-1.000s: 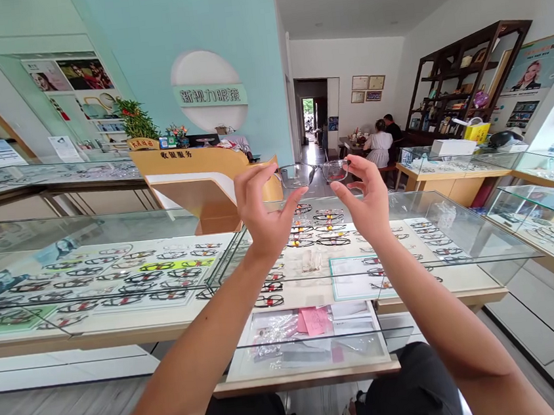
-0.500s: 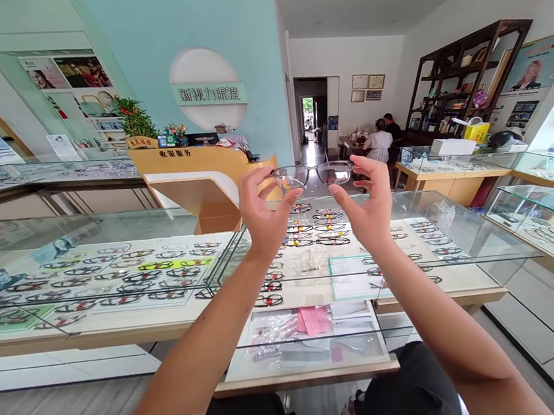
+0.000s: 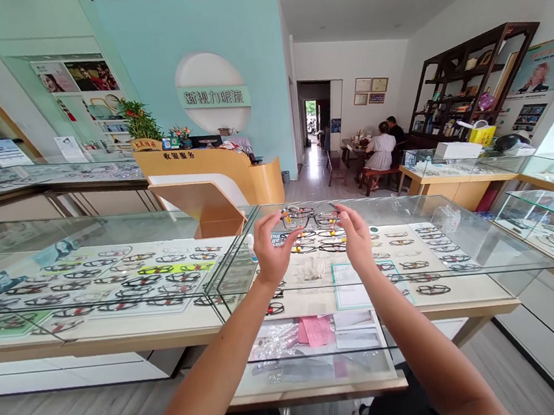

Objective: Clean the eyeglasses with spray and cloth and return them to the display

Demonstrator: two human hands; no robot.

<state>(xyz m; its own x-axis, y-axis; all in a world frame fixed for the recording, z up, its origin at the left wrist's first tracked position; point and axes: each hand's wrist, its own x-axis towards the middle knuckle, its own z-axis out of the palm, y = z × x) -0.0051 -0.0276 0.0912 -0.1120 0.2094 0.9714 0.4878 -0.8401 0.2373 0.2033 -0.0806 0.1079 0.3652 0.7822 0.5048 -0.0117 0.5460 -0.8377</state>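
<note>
Head view, hands: left hand (image 3: pixel 270 251) and right hand (image 3: pixel 357 242) raised side by side above the glass display case (image 3: pixel 459 241), arms stretched forward.
Head view, grip: fingers of each hand pinched together on one end of a pair of glasses (image 3: pixel 310 218), left hand at the left end, right hand at the right end.
Head view, glasses: thin dark frame with clear lenses, held level between the two hands, over the far part of the case top; apart from the glass or touching it, could not tell.
Head view, under the glass: rows of frames (image 3: pixel 414 264) laid flat on a white lining, more rows in the neighbouring case (image 3: pixel 91 280) to the left.
Head view, lower shelf: pink slips (image 3: pixel 314 330) and clear plastic bags (image 3: pixel 272 346) lying near the body, between the forearms.
Head view, background: curved wooden reception desk (image 3: pixel 214 171) before a pale blue wall, with a potted plant (image 3: pixel 140 124) on its left end.
Head view, far right: two people seated (image 3: pixel 383 147) at a table beyond the doorway side, dark wooden shelving (image 3: pixel 466 82) against the right wall.
</note>
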